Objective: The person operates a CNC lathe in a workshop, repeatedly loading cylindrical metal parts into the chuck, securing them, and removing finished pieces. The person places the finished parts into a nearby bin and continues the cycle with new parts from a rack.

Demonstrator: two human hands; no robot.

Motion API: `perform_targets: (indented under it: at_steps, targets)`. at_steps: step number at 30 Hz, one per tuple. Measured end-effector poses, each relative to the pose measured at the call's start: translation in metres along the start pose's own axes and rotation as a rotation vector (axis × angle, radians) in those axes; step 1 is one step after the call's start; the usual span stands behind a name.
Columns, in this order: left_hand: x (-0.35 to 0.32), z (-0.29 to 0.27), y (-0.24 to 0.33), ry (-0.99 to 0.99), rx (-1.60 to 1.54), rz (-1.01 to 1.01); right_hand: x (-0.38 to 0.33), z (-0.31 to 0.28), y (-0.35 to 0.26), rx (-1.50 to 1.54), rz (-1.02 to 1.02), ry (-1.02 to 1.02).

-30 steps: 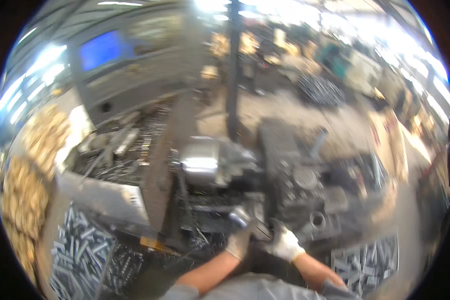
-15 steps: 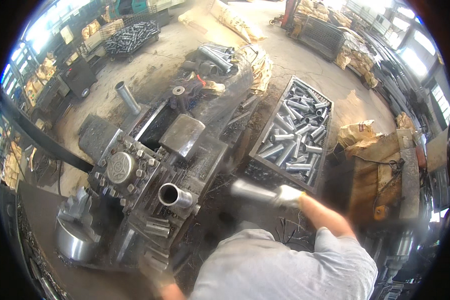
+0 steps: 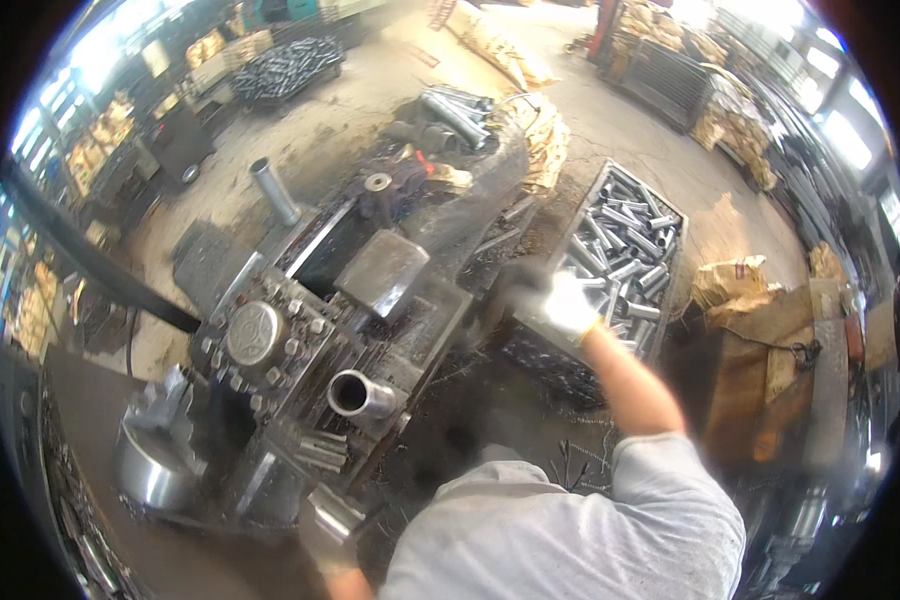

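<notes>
Workshop floor (image 3: pixel 630 130), concrete, dusty, strewn with stacked sacks and metal stock. Centre-left: one lathe-type machine (image 3: pixel 300 340), grey and oily, with a short metal tube (image 3: pixel 360 395) projecting open-ended from its tool block. Right of the machine: one wire crate (image 3: pixel 625 245) filled with short steel tubes, lying loose in several directions. Right hand (image 3: pixel 565 305), in a white work glove, extended over the near end of the crate, just above the tubes; motion blur hides the fingers, so whether they are spread or closed cannot be told. Left hand (image 3: pixel 328 525), gloved, at the lower edge beside the machine's front, fingers wrapped around a short steel tube piece (image 3: pixel 335 508). Far background: further heaps of tubes (image 3: pixel 285 65).
</notes>
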State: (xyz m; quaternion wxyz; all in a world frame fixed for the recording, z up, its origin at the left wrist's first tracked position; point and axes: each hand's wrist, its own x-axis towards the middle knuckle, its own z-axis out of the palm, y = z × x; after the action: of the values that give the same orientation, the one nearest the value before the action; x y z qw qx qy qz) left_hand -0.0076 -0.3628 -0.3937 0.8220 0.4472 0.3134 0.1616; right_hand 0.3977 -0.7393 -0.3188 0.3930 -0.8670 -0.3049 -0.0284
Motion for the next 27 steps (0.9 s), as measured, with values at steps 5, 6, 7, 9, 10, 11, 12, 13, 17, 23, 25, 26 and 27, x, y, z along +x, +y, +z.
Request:
perform_targets:
  at_steps: [5,6,7,9,10,11,12,13,17,23,25,26,27]
  targets:
    - [-0.016,0.013,0.012,-0.187,-0.831,-0.346,0.021,0.139,-0.188,0.141,-0.03,-0.542]
    - [-0.019,0.022,0.015,-0.096,-0.294,-0.075,0.025,0.142,-0.204,0.081,0.023,-0.571]
    - [-0.026,0.029,0.022,-0.112,-0.33,-0.068,0.023,0.144,-0.22,0.092,-0.011,-0.5]
    - [-0.035,0.042,0.033,-0.019,-0.296,-0.156,0.012,0.146,-0.239,0.125,-0.467,-0.469]
    - [-0.035,0.045,0.038,-0.005,-0.401,-0.198,0.004,0.15,-0.244,0.173,-0.56,-0.589]
    - [-0.038,0.046,0.042,-0.006,-0.498,-0.264,-0.009,0.156,-0.247,0.176,-0.735,-0.636]
    - [-0.036,0.043,0.045,0.075,-0.569,-0.298,-0.021,0.173,-0.25,0.189,-0.74,-0.661]
    - [-0.034,0.037,0.048,0.118,-0.642,-0.34,-0.035,0.194,-0.252,0.212,-0.732,-0.716]
    - [-0.017,-0.006,0.054,0.212,-0.275,0.076,-0.04,0.294,-0.248,-0.577,-0.398,-0.715]
    - [0.009,-0.029,0.068,0.238,-0.4,0.129,0.011,0.267,-0.25,0.368,-0.032,-0.84]
    - [0.02,-0.014,0.075,0.324,-0.501,0.154,0.023,0.261,-0.276,0.58,0.068,-0.92]
    - [0.023,-0.001,0.075,0.25,-0.512,0.23,0.021,0.262,-0.291,0.391,0.042,-1.081]
    - [0.029,0.007,0.079,0.141,-0.564,0.256,0.026,0.263,-0.303,0.215,-0.042,-1.182]
